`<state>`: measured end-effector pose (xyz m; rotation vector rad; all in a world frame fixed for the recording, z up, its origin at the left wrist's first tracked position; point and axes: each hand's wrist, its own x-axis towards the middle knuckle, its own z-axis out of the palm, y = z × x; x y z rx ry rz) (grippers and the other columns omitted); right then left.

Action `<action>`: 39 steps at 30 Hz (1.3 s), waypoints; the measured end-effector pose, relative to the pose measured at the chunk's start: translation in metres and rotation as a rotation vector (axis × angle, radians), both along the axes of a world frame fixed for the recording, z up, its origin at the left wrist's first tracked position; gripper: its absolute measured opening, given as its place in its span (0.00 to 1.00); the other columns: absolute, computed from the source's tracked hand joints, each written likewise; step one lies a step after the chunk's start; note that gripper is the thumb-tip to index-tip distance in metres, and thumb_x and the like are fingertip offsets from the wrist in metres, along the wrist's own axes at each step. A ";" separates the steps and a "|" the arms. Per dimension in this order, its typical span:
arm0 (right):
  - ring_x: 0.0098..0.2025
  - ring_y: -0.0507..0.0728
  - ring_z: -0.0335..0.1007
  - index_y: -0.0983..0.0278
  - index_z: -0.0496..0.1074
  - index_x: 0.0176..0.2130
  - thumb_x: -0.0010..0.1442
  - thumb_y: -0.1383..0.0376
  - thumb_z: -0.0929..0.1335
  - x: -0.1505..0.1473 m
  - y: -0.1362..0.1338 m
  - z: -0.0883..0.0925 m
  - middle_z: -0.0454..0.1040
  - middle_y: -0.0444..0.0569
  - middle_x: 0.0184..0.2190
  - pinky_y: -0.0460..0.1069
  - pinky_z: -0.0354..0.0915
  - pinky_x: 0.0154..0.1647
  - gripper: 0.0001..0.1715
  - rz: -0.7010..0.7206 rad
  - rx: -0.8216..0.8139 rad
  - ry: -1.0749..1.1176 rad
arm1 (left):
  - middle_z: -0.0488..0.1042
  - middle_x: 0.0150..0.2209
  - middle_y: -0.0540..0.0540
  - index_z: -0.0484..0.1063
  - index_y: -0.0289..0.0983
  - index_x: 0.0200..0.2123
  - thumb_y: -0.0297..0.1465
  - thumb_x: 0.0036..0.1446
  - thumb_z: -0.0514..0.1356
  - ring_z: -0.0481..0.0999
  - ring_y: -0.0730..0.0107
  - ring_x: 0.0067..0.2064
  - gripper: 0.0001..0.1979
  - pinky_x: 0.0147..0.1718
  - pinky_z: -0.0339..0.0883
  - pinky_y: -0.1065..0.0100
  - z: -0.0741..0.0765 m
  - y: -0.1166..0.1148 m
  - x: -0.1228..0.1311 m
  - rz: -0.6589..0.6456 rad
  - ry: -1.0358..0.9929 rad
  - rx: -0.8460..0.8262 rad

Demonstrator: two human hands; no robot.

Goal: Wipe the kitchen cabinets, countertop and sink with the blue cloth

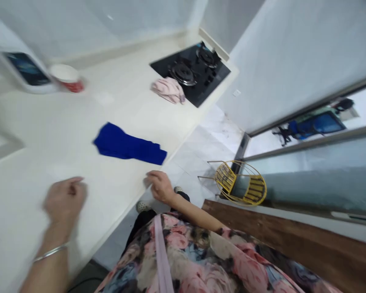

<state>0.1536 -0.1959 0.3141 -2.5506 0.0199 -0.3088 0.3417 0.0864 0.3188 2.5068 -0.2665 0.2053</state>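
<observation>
A blue cloth (128, 146) lies spread on the white counter (79, 122). My left hand (64, 200) hovers over the counter below and left of the cloth, fingers curled; it is blurred by motion. A thin bangle circles that wrist. My right hand (159, 186) rests at the counter's front edge, just below the cloth's right end, fingers curled over the edge. Neither hand touches the cloth. A crumpled pink cloth (168, 90) sits beside the black gas hob (191, 72).
A white appliance with a dark screen (23, 70) and a red-and-white bowl (67, 77) stand at the back left. A yellow wire chair (239, 182) is on the tiled floor to the right. A wooden ledge (293, 236) runs along the lower right.
</observation>
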 end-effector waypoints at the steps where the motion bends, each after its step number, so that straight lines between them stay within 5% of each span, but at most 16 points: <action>1: 0.63 0.61 0.66 0.64 0.70 0.59 0.60 0.74 0.62 0.000 -0.005 0.004 0.71 0.59 0.59 0.60 0.67 0.64 0.29 -0.071 0.037 -0.070 | 0.73 0.31 0.46 0.76 0.41 0.36 0.36 0.60 0.51 0.71 0.60 0.40 0.13 0.41 0.67 0.61 0.000 -0.002 -0.003 -0.026 -0.067 -0.001; 4: 0.67 0.62 0.63 0.65 0.67 0.64 0.64 0.72 0.59 0.020 -0.023 0.026 0.67 0.62 0.62 0.62 0.65 0.68 0.31 -0.267 0.031 -0.151 | 0.77 0.35 0.46 0.77 0.39 0.36 0.32 0.60 0.52 0.72 0.63 0.38 0.13 0.39 0.67 0.64 0.000 -0.006 -0.008 -0.005 -0.103 0.009; 7: 0.72 0.66 0.54 0.66 0.61 0.70 0.69 0.63 0.61 0.073 -0.027 0.051 0.59 0.65 0.69 0.66 0.59 0.71 0.33 -0.274 -0.073 -0.042 | 0.78 0.38 0.46 0.79 0.39 0.39 0.31 0.62 0.53 0.73 0.64 0.38 0.13 0.40 0.66 0.64 -0.001 -0.004 -0.012 0.014 -0.115 -0.006; 13: 0.76 0.71 0.43 0.55 0.53 0.75 0.72 0.55 0.61 0.179 0.031 0.052 0.51 0.53 0.76 0.74 0.48 0.71 0.37 -0.149 -0.254 0.266 | 0.76 0.34 0.47 0.79 0.39 0.40 0.30 0.64 0.53 0.73 0.66 0.36 0.13 0.39 0.66 0.65 -0.004 0.005 -0.016 -0.043 -0.185 -0.068; 18: 0.69 0.67 0.55 0.57 0.65 0.68 0.74 0.57 0.59 0.152 0.053 0.038 0.63 0.52 0.71 0.66 0.54 0.68 0.27 0.031 -0.323 0.152 | 0.76 0.35 0.46 0.79 0.38 0.39 0.29 0.63 0.53 0.72 0.66 0.33 0.13 0.39 0.67 0.64 0.000 0.005 -0.017 -0.029 -0.141 -0.147; 21: 0.66 0.63 0.60 0.58 0.71 0.62 0.71 0.57 0.63 0.112 0.022 0.027 0.70 0.52 0.66 0.60 0.56 0.67 0.23 0.180 -0.320 0.079 | 0.77 0.35 0.47 0.79 0.39 0.39 0.30 0.63 0.53 0.72 0.68 0.32 0.13 0.38 0.68 0.65 0.003 0.003 -0.019 -0.029 -0.118 -0.164; 24: 0.69 0.64 0.59 0.61 0.73 0.61 0.69 0.60 0.64 0.099 -0.037 0.018 0.70 0.54 0.66 0.63 0.49 0.72 0.24 -0.030 -0.347 0.062 | 0.78 0.37 0.48 0.80 0.41 0.40 0.32 0.63 0.53 0.74 0.71 0.33 0.14 0.37 0.70 0.68 0.007 0.007 -0.025 -0.001 -0.090 -0.193; 28: 0.73 0.70 0.55 0.67 0.65 0.69 0.70 0.61 0.59 0.138 -0.120 0.016 0.63 0.62 0.70 0.69 0.48 0.72 0.33 -0.340 -0.417 0.135 | 0.79 0.38 0.47 0.81 0.40 0.41 0.34 0.64 0.53 0.75 0.69 0.34 0.16 0.41 0.71 0.66 0.016 0.040 -0.052 0.274 -0.114 -0.201; 31: 0.73 0.74 0.52 0.72 0.59 0.72 0.70 0.59 0.56 0.186 -0.145 0.017 0.60 0.67 0.71 0.72 0.51 0.70 0.37 -0.533 -0.419 0.182 | 0.78 0.36 0.45 0.81 0.37 0.40 0.33 0.62 0.54 0.73 0.65 0.34 0.15 0.41 0.71 0.61 0.023 0.078 -0.087 0.564 -0.132 -0.175; 35: 0.74 0.75 0.50 0.74 0.57 0.73 0.70 0.59 0.56 0.244 -0.102 0.016 0.57 0.68 0.73 0.73 0.52 0.69 0.39 -0.430 -0.446 0.162 | 0.76 0.33 0.42 0.79 0.36 0.37 0.32 0.60 0.54 0.72 0.60 0.35 0.14 0.42 0.69 0.56 0.024 0.110 -0.126 0.817 -0.086 -0.136; 39: 0.75 0.74 0.47 0.72 0.55 0.74 0.70 0.59 0.56 0.275 0.011 0.015 0.55 0.64 0.74 0.72 0.49 0.72 0.39 0.011 -0.459 0.088 | 0.76 0.35 0.41 0.77 0.36 0.35 0.30 0.58 0.53 0.73 0.59 0.39 0.12 0.47 0.69 0.56 0.019 0.103 -0.135 0.884 -0.032 -0.100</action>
